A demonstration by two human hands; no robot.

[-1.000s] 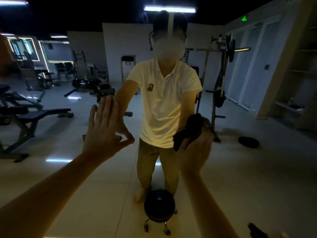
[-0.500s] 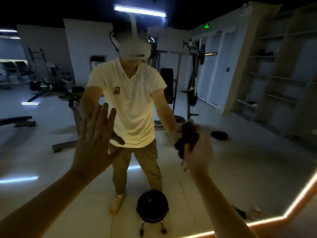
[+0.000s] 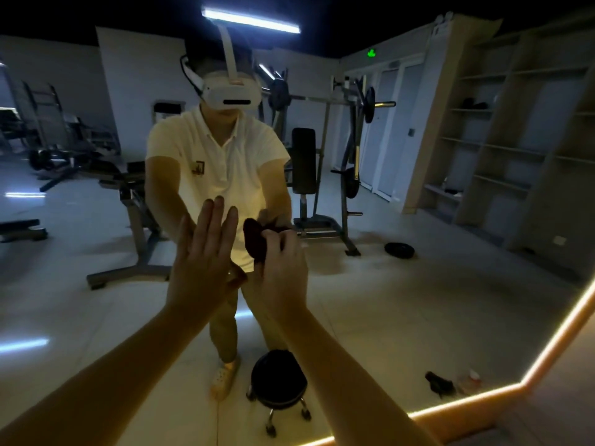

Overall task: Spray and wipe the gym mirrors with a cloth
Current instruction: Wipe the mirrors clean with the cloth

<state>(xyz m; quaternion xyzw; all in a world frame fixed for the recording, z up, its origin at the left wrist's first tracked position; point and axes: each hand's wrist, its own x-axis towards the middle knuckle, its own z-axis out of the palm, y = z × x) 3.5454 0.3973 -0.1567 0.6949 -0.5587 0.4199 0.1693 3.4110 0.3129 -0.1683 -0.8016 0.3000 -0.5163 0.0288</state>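
Note:
I face a large gym mirror with a lit strip along its lower right edge. My left hand lies flat against the glass, fingers straight and pointing up. Just to its right, my right hand grips a bunched dark cloth and holds it on the glass. The reflection shows a person in a white polo shirt and headset with both arms reaching forward. I see no spray bottle in either hand.
A black round stool on casters shows in the mirror near my feet. A dark object and a small pale item show low right. Reflected benches, a weight rack and shelves fill the room.
My view has swung right, bringing the mirror's lit edge into sight. My two hands have come closer together, with the cloth hand now beside the flat left hand.

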